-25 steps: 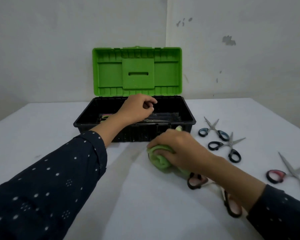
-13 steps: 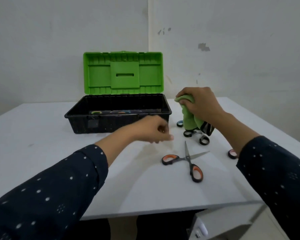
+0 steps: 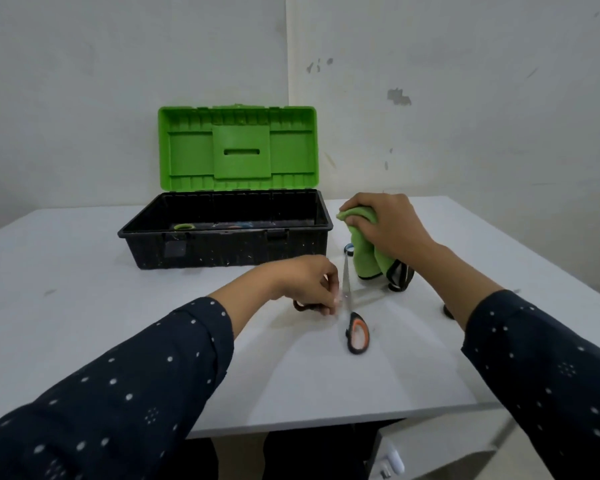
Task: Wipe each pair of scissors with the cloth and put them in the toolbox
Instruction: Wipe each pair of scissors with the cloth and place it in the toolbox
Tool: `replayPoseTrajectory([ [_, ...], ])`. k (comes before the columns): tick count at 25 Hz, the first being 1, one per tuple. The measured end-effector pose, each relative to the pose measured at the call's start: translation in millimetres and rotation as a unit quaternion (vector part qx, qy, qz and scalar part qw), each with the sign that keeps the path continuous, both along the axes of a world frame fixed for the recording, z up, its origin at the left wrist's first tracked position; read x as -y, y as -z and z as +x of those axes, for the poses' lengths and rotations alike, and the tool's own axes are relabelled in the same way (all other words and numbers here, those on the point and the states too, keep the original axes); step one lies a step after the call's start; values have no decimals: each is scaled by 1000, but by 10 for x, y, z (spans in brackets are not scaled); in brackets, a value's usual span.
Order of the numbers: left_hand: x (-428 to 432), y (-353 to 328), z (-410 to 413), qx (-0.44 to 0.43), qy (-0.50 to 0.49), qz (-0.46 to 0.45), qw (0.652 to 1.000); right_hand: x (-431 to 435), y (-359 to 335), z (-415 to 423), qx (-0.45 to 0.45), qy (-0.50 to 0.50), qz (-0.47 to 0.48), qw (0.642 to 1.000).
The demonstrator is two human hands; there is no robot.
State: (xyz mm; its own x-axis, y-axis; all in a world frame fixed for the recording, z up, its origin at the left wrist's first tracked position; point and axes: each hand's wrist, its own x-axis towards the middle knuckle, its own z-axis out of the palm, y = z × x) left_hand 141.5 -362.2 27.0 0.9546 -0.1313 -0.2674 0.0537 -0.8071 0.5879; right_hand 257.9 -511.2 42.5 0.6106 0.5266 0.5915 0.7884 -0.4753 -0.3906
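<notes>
Left hand (image 3: 305,284) is down on the scissors (image 3: 357,332) mid-table (image 3: 84,306), fingers curled round them by the pivot. One orange-and-black plastic loop sticks out at 5 o'clock, the other is tucked under the palm, and the steel blades are blurred. Up at 1 o'clock the right hand (image 3: 385,226) is bunched tight around the soft green cloth (image 3: 364,258), which hangs down and hides most of a black-handled pair (image 3: 400,277). At 11 o'clock sits the toolbox (image 3: 222,251), a speckled black plastic tub with its ribbed green lid (image 3: 238,147) standing open, and coloured handles are barely visible inside.
</notes>
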Motion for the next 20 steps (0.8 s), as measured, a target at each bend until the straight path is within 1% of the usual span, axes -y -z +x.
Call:
replayPoseTrajectory([
  [1,-97,-89,-21,-9,-1,-35,999,-34,-39,-11,-1,-6,3,1000],
  [2,-206,-188,-39,-10,2,-52,999,-72,-84,-23,-1,-16,11,1000],
  [5,-589,-532,-98,18,2,-43,999,-248,-275,-80,19,-34,41,998],
  [8,-985,-851,-196,68,-55,-70,994,-503,-541,-126,31,-32,97,994],
  [10,-1203,-961,-221,118,-111,-114,980,-666,-714,-158,31,-28,141,989],
  [13,-1463,-1042,-204,185,-186,-171,950,-938,-892,-164,38,-23,213,976],
  [17,-1752,-1098,-182,234,-245,-207,918,-1176,-983,-38,28,46,342,938],
  [18,-1821,-1092,-176,251,-255,-212,909,-1205,-990,-17,19,47,357,933],
  [20,-1948,-1067,-161,283,-266,-228,893,-1283,-977,-32,11,15,341,940],
])
